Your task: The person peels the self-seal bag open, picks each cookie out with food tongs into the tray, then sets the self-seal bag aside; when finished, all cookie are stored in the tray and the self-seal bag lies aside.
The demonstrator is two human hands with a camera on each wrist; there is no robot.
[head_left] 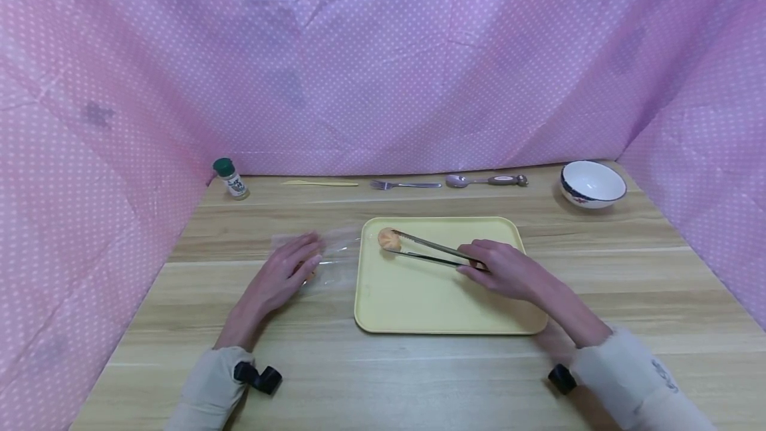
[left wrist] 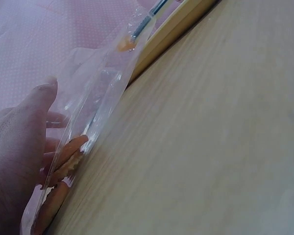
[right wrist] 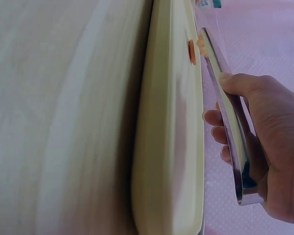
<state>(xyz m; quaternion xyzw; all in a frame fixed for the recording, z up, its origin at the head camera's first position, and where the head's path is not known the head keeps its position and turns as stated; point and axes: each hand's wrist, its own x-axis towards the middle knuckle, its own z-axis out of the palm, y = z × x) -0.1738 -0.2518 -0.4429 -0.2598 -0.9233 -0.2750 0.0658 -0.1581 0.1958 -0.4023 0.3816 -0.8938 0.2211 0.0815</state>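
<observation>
My right hand [head_left: 503, 268] grips a pair of metal tongs [head_left: 433, 243] above the tray. At the tongs' tips is a small round orange-brown piece that looks like bread [head_left: 389, 239]. In the right wrist view one such piece [right wrist: 191, 52] lies on the yellow tray [right wrist: 159, 147] and another [right wrist: 202, 45] is between the tips. My left hand [head_left: 286, 271] rests at a clear plastic bag [head_left: 338, 261] left of the tray, its thumb apart from the fingers. Through the plastic, several brown bread-like pieces [left wrist: 63, 169] show; some fingers are partly hidden behind it.
Along the back lie a pale yellow knife [head_left: 320, 183], a fork [head_left: 407, 185] and a spoon [head_left: 487, 180]. A green-capped shaker [head_left: 232, 179] stands back left, a white bowl [head_left: 594, 184] back right. Pink dotted cloth [head_left: 383, 72] hangs behind the wooden table [head_left: 383, 378].
</observation>
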